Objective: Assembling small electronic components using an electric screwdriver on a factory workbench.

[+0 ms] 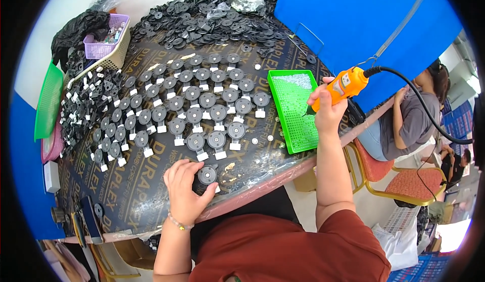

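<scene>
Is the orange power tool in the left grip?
No, the right grip holds the orange power tool, while the left grip holds a round black part.

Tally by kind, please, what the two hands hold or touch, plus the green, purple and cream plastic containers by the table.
Orange power tool, in right hand: 1
Black disc part, at left hand: 1
Green tray and green basket: 2
Purple basket: 1
Cream basket: 1
Total: 6

Tan block capitals (144, 185), large and small, printed across dark tabletop (242, 183).
</scene>
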A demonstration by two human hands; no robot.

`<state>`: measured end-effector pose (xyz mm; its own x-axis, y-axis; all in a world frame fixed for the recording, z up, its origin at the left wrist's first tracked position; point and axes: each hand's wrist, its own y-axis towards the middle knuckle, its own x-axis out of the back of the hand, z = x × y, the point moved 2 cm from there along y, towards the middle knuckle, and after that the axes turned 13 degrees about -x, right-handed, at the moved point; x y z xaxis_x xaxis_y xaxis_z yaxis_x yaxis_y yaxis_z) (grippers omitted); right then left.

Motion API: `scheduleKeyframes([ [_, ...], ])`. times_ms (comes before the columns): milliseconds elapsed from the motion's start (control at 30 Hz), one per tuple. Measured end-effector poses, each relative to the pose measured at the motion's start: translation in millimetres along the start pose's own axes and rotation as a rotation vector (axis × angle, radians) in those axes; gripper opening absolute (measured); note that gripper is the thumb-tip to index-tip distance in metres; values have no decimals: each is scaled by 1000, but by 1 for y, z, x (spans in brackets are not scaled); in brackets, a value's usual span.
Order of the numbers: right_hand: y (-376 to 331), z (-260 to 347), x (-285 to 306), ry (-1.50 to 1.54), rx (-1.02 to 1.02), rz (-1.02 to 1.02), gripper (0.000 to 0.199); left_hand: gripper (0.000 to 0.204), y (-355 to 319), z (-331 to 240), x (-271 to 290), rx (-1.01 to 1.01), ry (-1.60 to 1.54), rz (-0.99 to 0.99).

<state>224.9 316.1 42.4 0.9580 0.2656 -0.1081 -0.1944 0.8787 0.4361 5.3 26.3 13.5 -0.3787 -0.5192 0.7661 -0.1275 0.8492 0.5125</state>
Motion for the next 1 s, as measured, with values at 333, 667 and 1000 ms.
scheduleKeyframes([
  [333, -20, 50, -29, 261, 76, 89, 52, 45, -3, 5, -1, 12, -55, -5],
  [667, -106, 55, -161, 506, -200, 791, 61, 44, -5, 10, 0, 16, -62, -27],
  [1000, -117, 48, -177, 507, -257, 758, 58, 45, -10, 13, 0, 4, -107, -41],
])
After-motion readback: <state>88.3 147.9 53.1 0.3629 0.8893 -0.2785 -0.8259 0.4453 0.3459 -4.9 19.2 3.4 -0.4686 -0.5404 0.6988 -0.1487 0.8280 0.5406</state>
